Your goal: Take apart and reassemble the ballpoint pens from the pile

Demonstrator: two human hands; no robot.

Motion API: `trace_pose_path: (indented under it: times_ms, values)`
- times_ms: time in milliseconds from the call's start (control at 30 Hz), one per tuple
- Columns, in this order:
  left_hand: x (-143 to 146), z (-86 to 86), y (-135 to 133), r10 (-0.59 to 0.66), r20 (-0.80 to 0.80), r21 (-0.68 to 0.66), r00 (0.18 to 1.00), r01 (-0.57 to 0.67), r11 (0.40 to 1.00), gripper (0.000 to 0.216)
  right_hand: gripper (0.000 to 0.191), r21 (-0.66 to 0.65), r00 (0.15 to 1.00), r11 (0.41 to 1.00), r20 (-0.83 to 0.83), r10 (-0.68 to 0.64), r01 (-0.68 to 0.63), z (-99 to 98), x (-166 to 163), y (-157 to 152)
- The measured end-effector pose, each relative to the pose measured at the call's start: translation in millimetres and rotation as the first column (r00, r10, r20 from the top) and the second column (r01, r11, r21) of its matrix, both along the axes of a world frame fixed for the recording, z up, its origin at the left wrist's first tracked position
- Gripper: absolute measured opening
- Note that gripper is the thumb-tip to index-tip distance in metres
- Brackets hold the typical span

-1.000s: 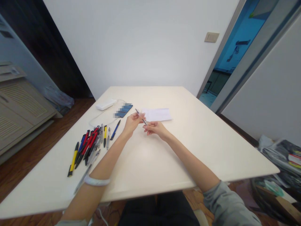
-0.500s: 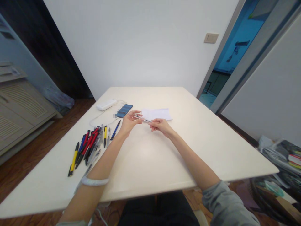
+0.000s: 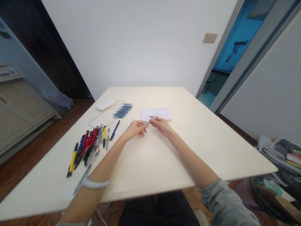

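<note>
Both my hands meet over the middle of the white table (image 3: 164, 157). A thin silver-grey pen (image 3: 150, 120) is pinched between them. My left hand (image 3: 137, 128) grips its near end with curled fingers. My right hand (image 3: 161, 125) holds the far end, which points up and right toward a white sheet of paper (image 3: 157, 113). A heap of several pens (image 3: 90, 142), red, blue, black and yellow, lies to the left of my left forearm. A white bangle sits on my left wrist.
A phone (image 3: 123, 110) and a white power bank (image 3: 105, 104) with a cable lie at the table's far left. A cabinet (image 3: 21, 110) stands at the left. An open doorway (image 3: 225, 62) is at the right, and clutter (image 3: 279, 160) is piled on the floor at the right.
The pen has turned from pointing up-left to pointing up-right. Both hands have lowered toward the table, and my left hand has rolled palm down.
</note>
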State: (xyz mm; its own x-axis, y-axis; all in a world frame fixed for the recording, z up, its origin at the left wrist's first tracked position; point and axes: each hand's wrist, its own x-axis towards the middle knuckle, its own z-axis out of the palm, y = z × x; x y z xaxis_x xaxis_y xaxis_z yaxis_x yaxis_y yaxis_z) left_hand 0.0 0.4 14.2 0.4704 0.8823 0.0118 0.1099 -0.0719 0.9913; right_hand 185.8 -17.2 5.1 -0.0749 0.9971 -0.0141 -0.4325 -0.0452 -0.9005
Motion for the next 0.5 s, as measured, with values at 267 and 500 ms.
trace_pose_path:
  times_ms: [267, 500]
  values:
    - [8.6, 1.8, -9.0, -0.038, 0.062, -0.069, 0.997, 0.042, 0.997, 0.034, 0.035, 0.009, 0.997, 1.0, -0.082, 0.008, -0.007, 4.6, -1.2, -2.1]
    - [12.1, -3.6, -11.5, -0.061, 0.107, -0.183, 0.992, 0.08, 0.98, 0.045, 0.027, -0.008, 0.998, 0.999, -0.057, -0.031, 0.031, 2.1, -0.6, 0.9]
